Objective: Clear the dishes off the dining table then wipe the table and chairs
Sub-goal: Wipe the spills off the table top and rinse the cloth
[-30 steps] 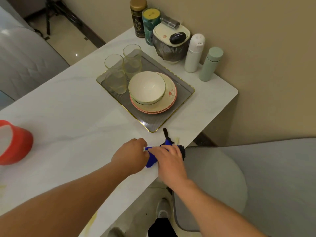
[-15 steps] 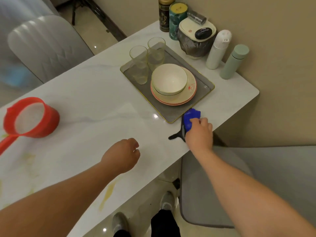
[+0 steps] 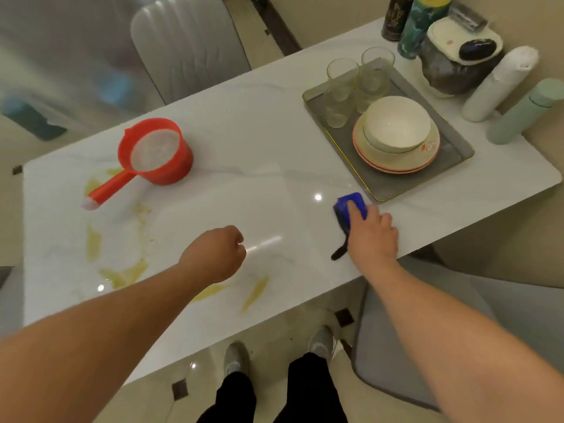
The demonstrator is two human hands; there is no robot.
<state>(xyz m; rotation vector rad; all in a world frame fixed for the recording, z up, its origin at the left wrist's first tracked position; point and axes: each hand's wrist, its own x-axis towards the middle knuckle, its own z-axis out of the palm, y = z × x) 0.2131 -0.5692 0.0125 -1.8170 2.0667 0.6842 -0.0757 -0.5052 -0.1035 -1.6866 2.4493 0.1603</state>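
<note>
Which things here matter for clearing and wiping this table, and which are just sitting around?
Job: blue scrubber under right hand, yellow stains, tray with glasses, bowl, plates.
Lying about: red ladle, tins, bottles.

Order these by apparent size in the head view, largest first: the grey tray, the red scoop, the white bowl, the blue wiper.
1. Grey tray
2. Red scoop, handle included
3. White bowl; without the handle, the two look alike
4. Blue wiper, partly hidden under the right hand

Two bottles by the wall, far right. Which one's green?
The pale green bottle, at the table's right edge, nearest the corner. The white bottle beside it stands further back, next to the lidded container.
</note>
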